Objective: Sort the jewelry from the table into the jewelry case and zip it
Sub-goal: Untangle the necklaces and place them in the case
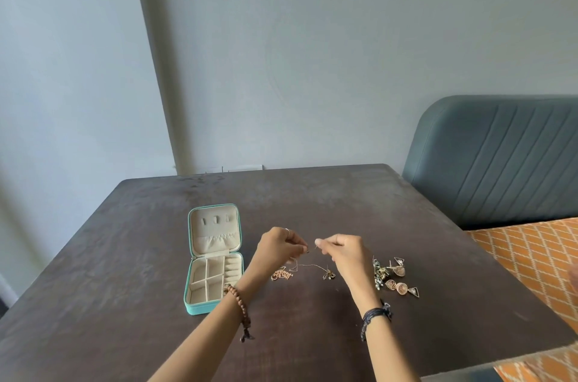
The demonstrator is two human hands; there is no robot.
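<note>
A teal jewelry case (190,294) lies open on the dark table (312,193), cream compartments below and its lid standing behind. To its right, my left hand (278,248) and my right hand (341,251) each pinch an end of a thin gold chain necklace (308,266) just above the table. The chain sags between them down to a small dark pendant (328,275). A bunched gold chain (281,274) lies under my left hand. Right of my right hand lie a dark beaded piece (379,275) and gold drop earrings (400,286).
A blue-grey upholstered headboard (500,156) and an orange patterned cover (531,256) stand to the right of the table. A pale wall rises behind. The table's far half and near edge hold nothing but bare wood.
</note>
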